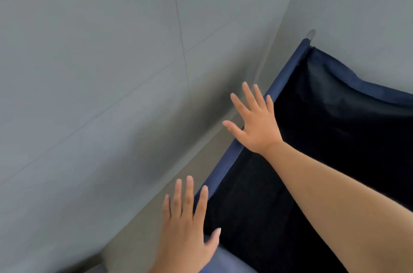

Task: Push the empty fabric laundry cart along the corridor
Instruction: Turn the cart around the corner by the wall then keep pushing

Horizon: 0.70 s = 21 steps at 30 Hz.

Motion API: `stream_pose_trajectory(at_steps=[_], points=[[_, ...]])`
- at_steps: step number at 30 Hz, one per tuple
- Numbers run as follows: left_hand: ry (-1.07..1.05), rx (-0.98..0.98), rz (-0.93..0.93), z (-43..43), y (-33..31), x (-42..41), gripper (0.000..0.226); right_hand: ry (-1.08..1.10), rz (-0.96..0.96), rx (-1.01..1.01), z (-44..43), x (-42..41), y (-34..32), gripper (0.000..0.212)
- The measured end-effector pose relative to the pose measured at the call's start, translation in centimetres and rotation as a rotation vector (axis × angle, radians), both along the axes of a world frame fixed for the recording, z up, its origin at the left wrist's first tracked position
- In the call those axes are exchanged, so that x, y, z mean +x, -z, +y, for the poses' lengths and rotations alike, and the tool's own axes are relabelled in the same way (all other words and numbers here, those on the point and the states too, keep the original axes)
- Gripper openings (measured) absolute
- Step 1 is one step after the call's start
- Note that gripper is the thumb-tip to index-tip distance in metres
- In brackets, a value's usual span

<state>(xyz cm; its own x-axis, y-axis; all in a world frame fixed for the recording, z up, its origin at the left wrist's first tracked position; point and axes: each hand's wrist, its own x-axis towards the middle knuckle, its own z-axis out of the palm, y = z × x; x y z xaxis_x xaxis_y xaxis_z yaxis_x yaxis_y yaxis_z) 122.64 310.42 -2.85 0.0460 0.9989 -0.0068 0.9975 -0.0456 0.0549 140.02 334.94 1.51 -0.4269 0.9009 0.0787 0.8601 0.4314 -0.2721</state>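
The laundry cart (286, 76) is dark blue fabic with a blue padded rim running diagonally from lower centre to upper right; its inside looks dark and holds nothing visible. My right hand (257, 123) is spread flat, fingers apart, over the rim's middle stretch. My left hand (187, 223) is also spread flat, near the rim's near end at the bottom of the view. Whether either palm touches the rim I cannot tell. A metal frame post (311, 33) pokes out at the far corner.
Grey tiled floor (100, 94) fills the left side. A pale grey wall (368, 15) rises right behind the cart's far side, meeting the floor along a light skirting edge (223, 132) that runs beside the cart's rim.
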Motion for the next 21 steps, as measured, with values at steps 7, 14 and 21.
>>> stream_pose_trajectory(at_steps=[7, 14, 21], points=[[-0.043, 0.034, 0.054, 0.4, 0.8, -0.1, 0.094, -0.135, -0.048, -0.013, 1.4, -0.8, 3.0, 0.087], [-0.369, -0.044, 0.124, 2.5, 0.0, 2.2, 0.093, -0.262, -0.119, 0.038, 2.6, -0.1, 3.5, 0.093], [-0.479, -0.064, 0.112, 3.3, 0.2, 3.1, 0.093, -0.260, -0.142, 0.026, 2.7, 0.3, 3.6, 0.094]])
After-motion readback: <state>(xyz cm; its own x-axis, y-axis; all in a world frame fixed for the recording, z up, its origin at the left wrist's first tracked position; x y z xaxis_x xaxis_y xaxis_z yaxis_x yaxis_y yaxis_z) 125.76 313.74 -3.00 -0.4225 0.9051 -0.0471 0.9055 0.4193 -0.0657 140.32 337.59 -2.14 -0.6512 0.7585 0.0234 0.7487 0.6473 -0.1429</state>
